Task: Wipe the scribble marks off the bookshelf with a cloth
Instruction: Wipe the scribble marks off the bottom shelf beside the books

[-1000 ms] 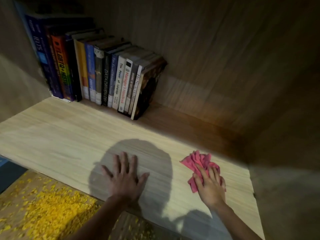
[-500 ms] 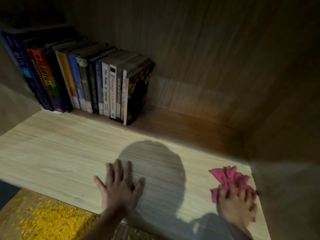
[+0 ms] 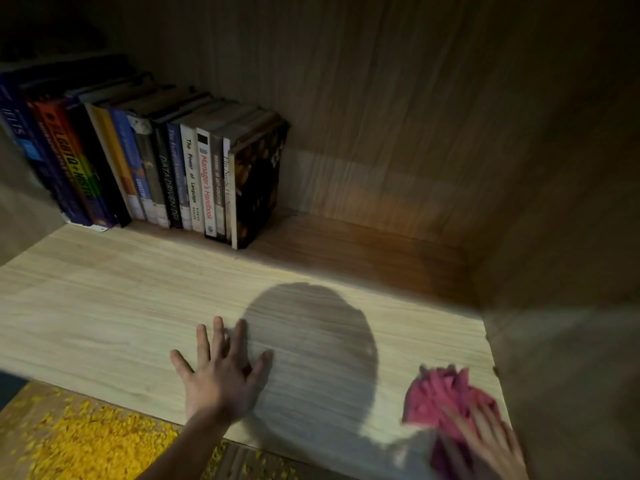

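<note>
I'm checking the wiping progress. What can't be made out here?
Head view:
Scribble marks: none discernible on the shelf; a round shadow and the dark back corner cover parts.
Right hand: motion-blurred, cut by the bottom edge; its grip on the cloth is unclear.
Small print on the books: too small.
</note>
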